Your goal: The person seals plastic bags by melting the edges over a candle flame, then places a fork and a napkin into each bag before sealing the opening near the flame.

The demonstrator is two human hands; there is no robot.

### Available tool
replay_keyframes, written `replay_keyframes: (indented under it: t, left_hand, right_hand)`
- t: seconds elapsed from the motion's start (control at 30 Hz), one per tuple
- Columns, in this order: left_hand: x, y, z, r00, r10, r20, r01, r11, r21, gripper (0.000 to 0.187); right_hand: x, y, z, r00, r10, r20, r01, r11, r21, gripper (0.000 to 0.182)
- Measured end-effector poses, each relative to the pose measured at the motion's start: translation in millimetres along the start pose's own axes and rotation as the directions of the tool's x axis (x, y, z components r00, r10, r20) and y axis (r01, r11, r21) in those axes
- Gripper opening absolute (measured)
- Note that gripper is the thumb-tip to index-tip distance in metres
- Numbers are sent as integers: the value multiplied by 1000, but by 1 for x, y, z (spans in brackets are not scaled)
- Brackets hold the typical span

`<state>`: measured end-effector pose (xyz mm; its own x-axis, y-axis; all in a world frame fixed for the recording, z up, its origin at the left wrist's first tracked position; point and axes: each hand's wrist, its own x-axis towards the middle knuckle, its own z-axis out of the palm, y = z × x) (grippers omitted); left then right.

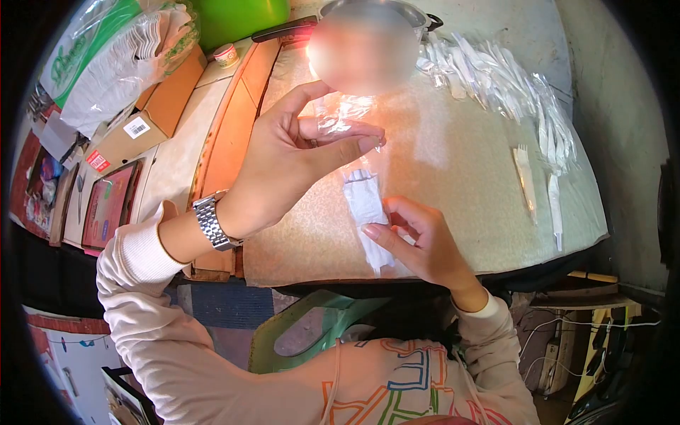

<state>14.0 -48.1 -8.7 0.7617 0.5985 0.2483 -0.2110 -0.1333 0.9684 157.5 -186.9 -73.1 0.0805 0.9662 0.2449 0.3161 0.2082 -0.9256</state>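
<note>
A clear plastic sleeve point(345, 113) is pinched at its upper end between the thumb and fingers of my left hand point(304, 145), which wears a metal watch. Lower down, a white folded napkin packet point(363, 202) sits in the sleeve. My right hand point(418, 237) grips the packet's lower part between thumb and fingers. To the right on the table point(467, 212) lie a wrapped white fork point(525, 177) and another slim wrapped packet point(554, 205). A pile of wrapped white cutlery point(489, 74) spreads across the back right.
At the back stand a metal pot point(418, 18) and a green container point(237, 21). On the left are a cardboard box point(152, 120) with a plastic bag point(120, 71), and a small cup point(226, 55). A green chair point(290, 329) is below the table edge.
</note>
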Motion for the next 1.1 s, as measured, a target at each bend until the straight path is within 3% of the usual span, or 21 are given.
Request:
replay_keyframes:
  t: [0.07, 0.27, 0.37, 0.47, 0.57, 0.77, 0.87, 1.1]
  left_hand:
    - [0, -1, 0, 1000, 9, -1, -9, 1000, -1, 55]
    - [1, 0, 0, 1000, -24, -15, 24, 1000, 15, 53]
    - [1, -2, -1, 999, 30, 21, -31, 998, 51, 57]
    - [1, -4, 0, 997, 80, 23, -81, 995, 62, 53]
    - [1, -1, 1, 999, 43, 24, -45, 997, 56, 52]
    - [0, -1, 2, 992, 82, 93, -94, 987, 127, 55]
    - [-3, 2, 7, 992, 103, 79, -110, 991, 81, 56]
    - [-6, 3, 11, 991, 117, 67, -123, 988, 92, 54]
  right_hand:
    - [-1, 6, -1, 1000, -19, 4, 19, 1000, -20, 23]
    - [-3, 17, -3, 997, -5, -71, 5, 1000, -1, 23]
    - [-4, 17, -5, 998, 10, -60, -10, 1000, 4, 24]
    - [-5, 11, -5, 995, 101, -21, -99, 991, 93, 15]
    - [0, 3, -9, 999, -36, -15, 35, 997, -76, 17]
    - [22, 2, -17, 940, -264, -214, 254, 964, -74, 22]
    - [29, -6, -16, 896, -304, -324, 306, 951, -46, 21]
    - [27, -18, -21, 895, -272, -354, 278, 960, -37, 15]
